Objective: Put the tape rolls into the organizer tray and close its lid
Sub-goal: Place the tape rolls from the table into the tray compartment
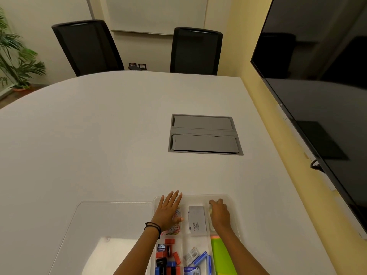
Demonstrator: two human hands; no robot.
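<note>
1. Sharpeners (167,259), red, blue and black, fill the tray's near left compartment, closest to the camera.
2. Beside them, the near middle compartment holds blue staple boxes (198,261), and green paper (220,257) lies in the near right one.
3. All of this sits in a clear tray (230,201) on a white table (99,135), near its front edge.
4. The clear lid (103,221) lies flat on the table just left of the tray, touching or nearly touching its side; the tray is uncovered.
5. The left hand (168,211) rests palm down with fingers spread over the far left compartment, above coloured paper clips (174,229); it grips nothing.
6. A grey box (197,221) lies in the far middle compartment, between the two hands.
7. The right hand (219,213) is inside the far right compartment, fingers curled downward.
8. A pale, translucent tape roll (210,211) shows at the hand's left edge, under the fingers and within that compartment; the fingers appear closed on it, though most of it is hidden.
9. Farther off, a grey hatch (204,134) is set into the table, two black chairs (87,46) stand at the far edge, and a dark screen (317,76) hangs on the right wall.
</note>
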